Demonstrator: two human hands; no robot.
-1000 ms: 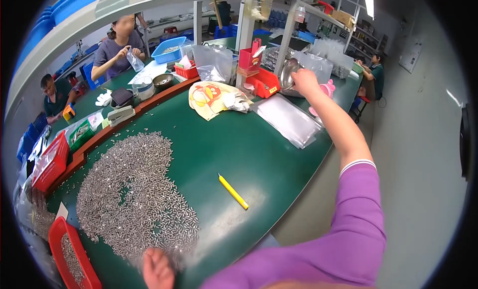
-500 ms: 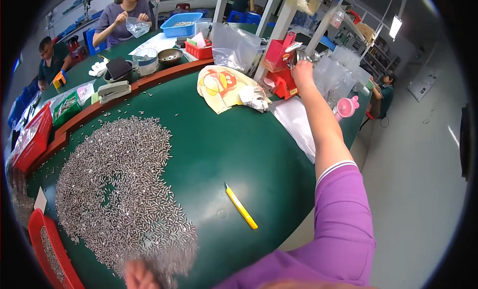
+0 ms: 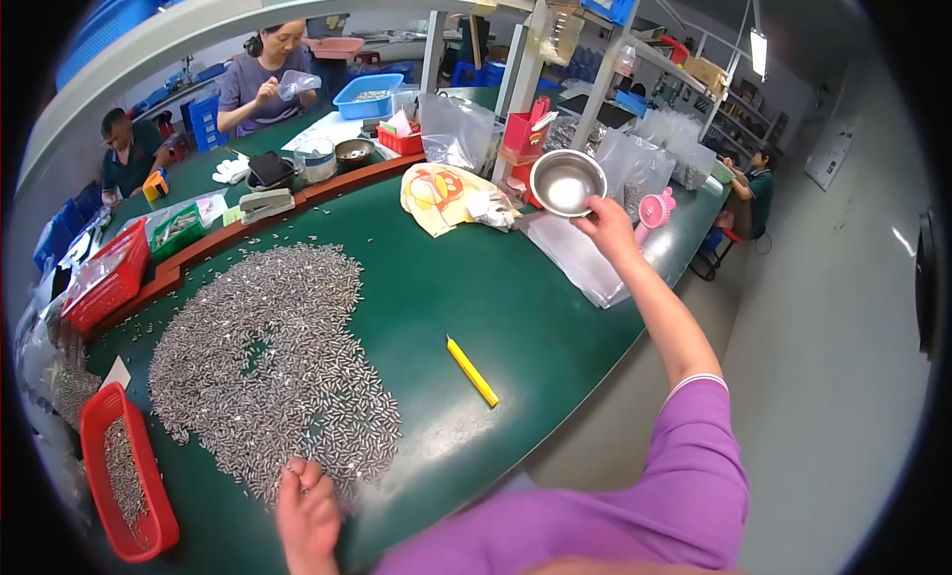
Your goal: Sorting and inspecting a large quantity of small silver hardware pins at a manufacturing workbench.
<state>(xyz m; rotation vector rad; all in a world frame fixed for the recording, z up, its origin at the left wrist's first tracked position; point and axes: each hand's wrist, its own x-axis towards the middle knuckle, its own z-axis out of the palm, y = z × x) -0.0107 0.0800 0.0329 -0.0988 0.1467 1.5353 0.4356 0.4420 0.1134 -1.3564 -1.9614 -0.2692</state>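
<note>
We log the green worktable [image 3: 466, 307] first: it fills the middle of the view and curves away toward the far right. On its left half lies a broad spread of small silvery metal pieces [image 3: 258, 357], with one bare patch of green showing inside it. A red basket [image 3: 124, 476] sits at the near left edge, partly filled with the same pieces, and a second red basket [image 3: 104, 278] stands farther back on the left. A yellow printed bag [image 3: 451, 198] lies at the far middle of the table, and a flat clear plastic sheet [image 3: 580, 263] lies to its right.

Our right arm, in a purple sleeve [image 3: 674, 486], stretches toward the far right. The right hand [image 3: 607, 228] pinches the near rim of a round steel bowl [image 3: 566, 182] and holds it lifted and tilted above the far end of the table, just in front of the shelf uprights (the inside looks shiny; we cannot tell whether anything is in it).

A pink hand fan [image 3: 654, 213] stands just right of that hand. A yellow marker [image 3: 472, 371] lies alone on the green, near the right edge of the spread.

The left hand [image 3: 307, 511] rests at the near edge of the spread, fingers curled down on the pieces; whether it grips any we cannot tell.
</note>
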